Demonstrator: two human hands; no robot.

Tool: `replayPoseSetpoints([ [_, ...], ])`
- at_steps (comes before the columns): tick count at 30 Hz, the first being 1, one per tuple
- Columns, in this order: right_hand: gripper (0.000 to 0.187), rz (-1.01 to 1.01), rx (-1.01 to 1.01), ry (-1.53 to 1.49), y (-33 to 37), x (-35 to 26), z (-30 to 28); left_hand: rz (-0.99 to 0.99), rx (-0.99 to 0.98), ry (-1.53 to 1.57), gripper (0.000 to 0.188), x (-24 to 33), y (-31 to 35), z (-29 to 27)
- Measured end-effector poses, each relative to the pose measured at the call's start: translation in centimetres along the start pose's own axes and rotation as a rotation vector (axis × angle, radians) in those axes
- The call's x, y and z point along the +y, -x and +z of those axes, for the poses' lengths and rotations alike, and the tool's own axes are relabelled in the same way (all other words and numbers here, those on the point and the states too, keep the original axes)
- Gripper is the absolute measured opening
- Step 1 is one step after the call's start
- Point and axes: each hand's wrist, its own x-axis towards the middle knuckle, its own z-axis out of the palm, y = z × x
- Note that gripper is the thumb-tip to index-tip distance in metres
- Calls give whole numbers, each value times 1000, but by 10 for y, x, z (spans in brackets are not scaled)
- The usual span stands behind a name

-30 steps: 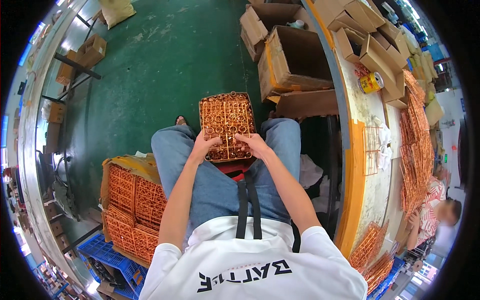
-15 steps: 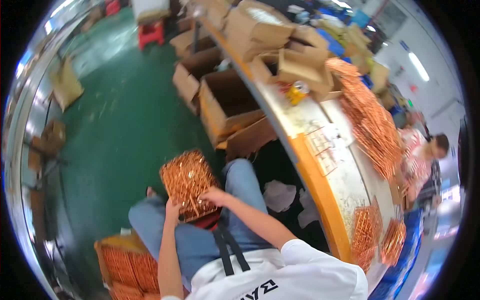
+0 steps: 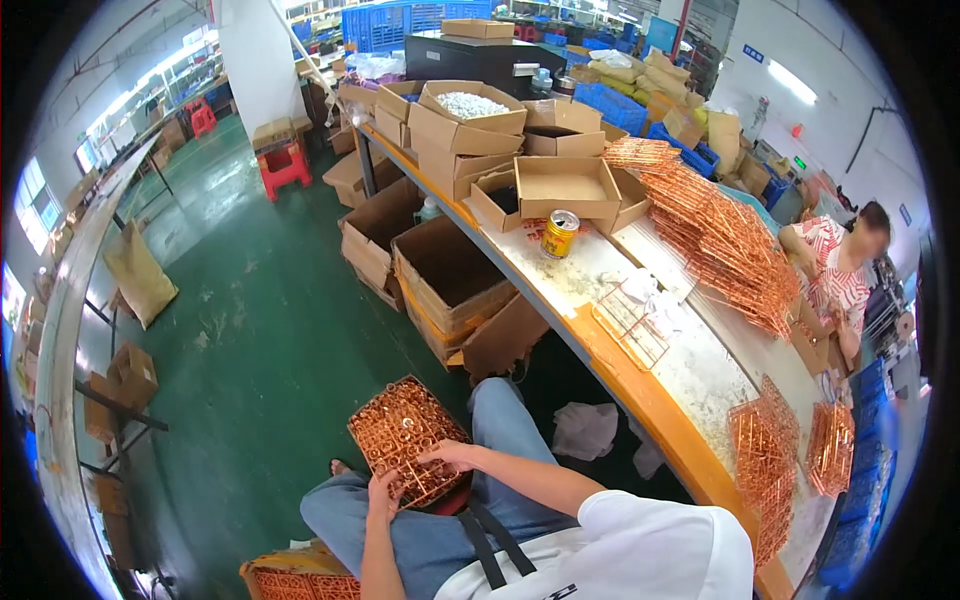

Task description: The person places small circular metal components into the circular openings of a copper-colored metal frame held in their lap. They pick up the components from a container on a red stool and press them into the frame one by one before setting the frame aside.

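A thick copper-coloured wire grid stack (image 3: pixel 400 430), with many small rings showing on top, rests at my lap between my knees. Against its near left edge, my left hand (image 3: pixel 383 494) is closed with the fingers on the wire. My right hand (image 3: pixel 450 456) reaches over the near right part, its fingers drawn together on the top wires. Whether either hand grips one grid or several is too small to make out. More copper grids (image 3: pixel 285 585) fill a cardboard box (image 3: pixel 245 570) at my lower left.
The long worktable (image 3: pixel 690 450) on my right bears a wire rack (image 3: pixel 630 325), a yellow can (image 3: pixel 560 233), copper rack piles (image 3: pixel 710 250) and cardboard boxes (image 3: pixel 570 185). Large open cartons (image 3: pixel 450 270) stand beside it on the green floor. A co-worker (image 3: pixel 840 265) sits across the table.
My view has tilted up, so lap, stack and hands appear lower in the picture. Both hands stay at the stack's near side, with the right fingers slightly shifted on its top.
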Motion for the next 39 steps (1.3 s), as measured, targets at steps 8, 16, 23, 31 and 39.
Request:
replayPoseSetpoints([
  [8, 21, 33, -34, -50, -4, 4, -6, 48, 78, -188, 12, -3, 5, 7],
  [16, 14, 89, -45, -127, -9, 2, -9, -11, 0, -107, 12, -6, -5, -4],
  [23, 16, 85, 12, -121, -10, 4, -8, 78, 53, -206, 15, -1, 2, 9],
  [31, 24, -4, 127, -15, -12, 6, -7, 32, -5, -61, 16, 0, -3, -2],
  [39, 23, -36, 99, -119, -7, 3, -5, 142, 40, -137, 11, -5, 1, 8],
])
